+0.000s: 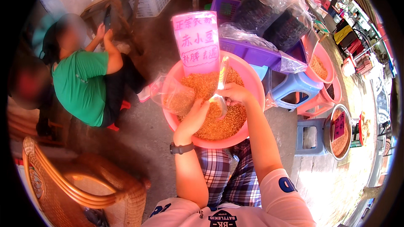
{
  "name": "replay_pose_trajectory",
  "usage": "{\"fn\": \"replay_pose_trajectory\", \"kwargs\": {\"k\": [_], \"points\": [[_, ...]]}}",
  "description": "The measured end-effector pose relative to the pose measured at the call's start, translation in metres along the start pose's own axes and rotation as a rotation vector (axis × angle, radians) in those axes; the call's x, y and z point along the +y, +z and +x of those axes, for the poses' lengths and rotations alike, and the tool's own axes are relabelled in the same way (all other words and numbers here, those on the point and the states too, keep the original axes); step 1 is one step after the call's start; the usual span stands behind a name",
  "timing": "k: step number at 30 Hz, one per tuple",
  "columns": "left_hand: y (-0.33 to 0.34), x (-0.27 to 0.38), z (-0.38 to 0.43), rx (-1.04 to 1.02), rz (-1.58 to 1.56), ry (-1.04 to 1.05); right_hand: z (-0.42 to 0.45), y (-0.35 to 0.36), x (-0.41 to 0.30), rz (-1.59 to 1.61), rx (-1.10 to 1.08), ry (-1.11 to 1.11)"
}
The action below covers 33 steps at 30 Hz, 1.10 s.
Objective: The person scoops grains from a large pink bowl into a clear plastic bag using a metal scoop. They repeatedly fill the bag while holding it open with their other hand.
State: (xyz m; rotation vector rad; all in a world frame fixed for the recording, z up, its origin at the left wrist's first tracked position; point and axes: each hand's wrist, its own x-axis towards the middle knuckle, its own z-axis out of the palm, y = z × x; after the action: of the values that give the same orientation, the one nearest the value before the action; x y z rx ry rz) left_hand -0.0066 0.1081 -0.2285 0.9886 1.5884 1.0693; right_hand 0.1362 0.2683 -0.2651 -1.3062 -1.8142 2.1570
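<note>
A large pink plastic basin [257, 101] of small orange-brown grains [233, 124] sits before me, over my knees. A clear plastic scoop [222, 108] stands in it, its handle pointing up and away. My right hand [235, 94] pinches the scoop near its middle. Around the rim of a clear plastic container [178, 101], partly filled with the grains, my left hand [195, 118] seems curled, but its fingers are partly hidden. That container leans over the basin's left rim. A pink sign with handwriting [197, 42] rises from the far side of the basin.
At the left a person in a green shirt [82, 85] sits on a low red stool. A wicker chair [79, 192] is at lower left. Beyond the basin are purple crates [252, 52] and dark filled bags [258, 9]. Plastic stools [293, 88] bearing basins and a metal bowl [328, 142] line the right.
</note>
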Motion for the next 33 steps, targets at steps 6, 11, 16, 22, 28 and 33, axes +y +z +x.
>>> {"fn": "replay_pose_trajectory", "kwargs": {"k": [6, 11, 16, 22, 28, 33], "points": [[-0.006, -0.007, 0.004, -0.08, -0.302, -0.002, 0.0, 0.0, 0.0, 0.003, -0.054, 0.016], [-0.003, -0.003, 0.002, 0.039, -0.108, 0.11, 0.001, -0.001, 0.001, -0.003, -0.068, 0.018], [0.001, 0.012, -0.008, -0.044, 0.035, -0.09, -0.003, 0.001, -0.002, -0.026, -0.056, 0.004], [-0.005, 0.005, -0.001, 0.001, -0.062, -0.167, -0.003, 0.001, -0.003, -0.043, -0.051, 0.006], [-0.008, 0.012, -0.008, 0.081, -0.43, -0.112, -0.004, 0.003, -0.004, -0.046, -0.047, 0.019], [-0.008, 0.015, -0.013, 0.078, 0.024, -0.084, -0.003, 0.001, -0.003, -0.058, -0.058, 0.003]]}}
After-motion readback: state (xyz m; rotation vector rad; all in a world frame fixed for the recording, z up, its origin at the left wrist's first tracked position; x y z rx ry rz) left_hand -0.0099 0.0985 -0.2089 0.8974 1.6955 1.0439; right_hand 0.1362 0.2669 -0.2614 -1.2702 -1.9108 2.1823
